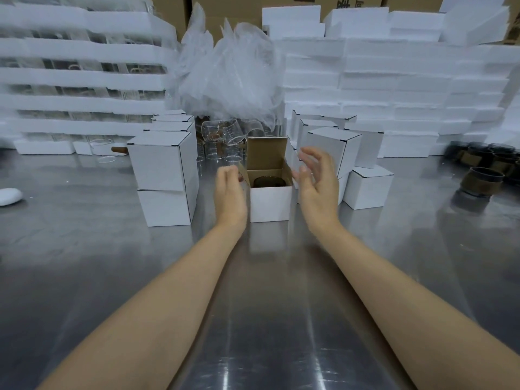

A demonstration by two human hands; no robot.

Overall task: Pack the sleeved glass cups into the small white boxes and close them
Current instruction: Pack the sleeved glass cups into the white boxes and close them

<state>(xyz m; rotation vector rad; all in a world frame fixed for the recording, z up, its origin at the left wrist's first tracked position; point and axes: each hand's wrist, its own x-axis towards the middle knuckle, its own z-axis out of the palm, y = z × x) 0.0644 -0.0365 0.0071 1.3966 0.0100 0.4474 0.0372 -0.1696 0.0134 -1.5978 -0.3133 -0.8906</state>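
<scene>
The steel desk (84, 249) carries foam slabs (394, 80) stacked along its far side, a heap of clear bags (228, 71) between them, and closed white boxes (163, 164) on either side of the work spot. At centre stands the open box (270, 204), its lid flap (266, 153) upright. The sleeved cup (267, 182) sits down inside it, only its dark top showing. Spare cups (478, 181) wait at far right. The left hand (229, 190) is at the box's left side flap with fingers curled; whether it pinches the flap cannot be told. The right hand (318, 178) hovers just beside the right wall, fingers spread, holding nothing. Assessment: the glass is fragile but seated. The card looks light, thin and easily creased, and the box may slide on smooth steel. Flaps are best taken by their free edges with one wall steadied, side flaps folded before the lid.
</scene>
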